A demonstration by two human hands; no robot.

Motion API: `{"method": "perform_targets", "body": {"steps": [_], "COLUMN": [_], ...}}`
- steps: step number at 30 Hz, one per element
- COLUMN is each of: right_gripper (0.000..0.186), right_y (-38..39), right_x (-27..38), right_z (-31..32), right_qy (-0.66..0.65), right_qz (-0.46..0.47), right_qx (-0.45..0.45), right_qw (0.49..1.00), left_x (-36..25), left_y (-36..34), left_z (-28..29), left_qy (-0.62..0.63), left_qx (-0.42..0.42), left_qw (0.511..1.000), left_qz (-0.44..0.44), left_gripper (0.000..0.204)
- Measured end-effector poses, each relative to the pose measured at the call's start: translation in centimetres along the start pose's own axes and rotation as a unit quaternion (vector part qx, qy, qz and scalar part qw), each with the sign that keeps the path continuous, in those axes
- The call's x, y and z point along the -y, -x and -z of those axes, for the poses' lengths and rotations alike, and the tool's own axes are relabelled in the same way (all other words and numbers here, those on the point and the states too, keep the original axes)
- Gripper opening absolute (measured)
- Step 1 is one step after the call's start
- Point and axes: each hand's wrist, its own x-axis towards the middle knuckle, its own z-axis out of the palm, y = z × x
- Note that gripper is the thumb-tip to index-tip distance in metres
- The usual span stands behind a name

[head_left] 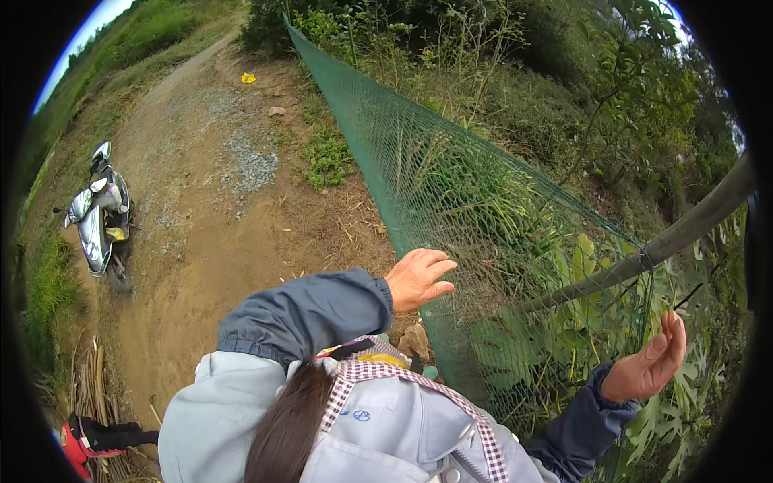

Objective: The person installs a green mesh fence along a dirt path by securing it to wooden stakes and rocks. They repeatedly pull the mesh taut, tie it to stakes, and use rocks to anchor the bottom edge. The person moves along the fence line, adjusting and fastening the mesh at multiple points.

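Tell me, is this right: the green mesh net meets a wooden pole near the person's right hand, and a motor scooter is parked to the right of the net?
Not quite: the head view shows the motor scooter parked to the left of the green mesh net. The net does meet a wooden pole near the right hand.

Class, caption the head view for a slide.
Bare hands beside green mesh netting and a wooden pole, scooter parked left.

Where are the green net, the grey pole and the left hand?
Green net [423, 185], head view: middle of mesh.
Grey pole [675, 238], head view: upper stretch.
Left hand [415, 280], head view: back of hand.
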Motion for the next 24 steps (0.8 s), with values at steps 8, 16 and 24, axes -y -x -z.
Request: {"method": "perform_targets", "body": {"steps": [8, 16, 24], "right_gripper": [0.029, 0.018, 0.025], "right_y": [10.6, 15.5, 14.5], "right_x": [6.1, 13.3, 16.7], "right_z": [-4.3, -26.0, -45.1], "right_qy": [-0.061, -0.139, -0.224], "right_qz": [-0.115, -0.263, -0.176], "right_qx": [0.115, 0.2, 0.375], "right_qw": [0.985, 0.934, 0.882], "left_x": [10.2, 24.2, 27.2], "left_y": [25.5, 31.0, 41.4], "left_z": [2.0, 9.9, 14.5], "left_qy": [0.089, 0.15, 0.14], "left_qx": [0.266, 0.261, 0.132], "left_qw": [0.809, 0.846, 0.756], "left_qz": [0.517, 0.441, 0.626], "left_gripper": [0.064, 0.069, 0.063]}}
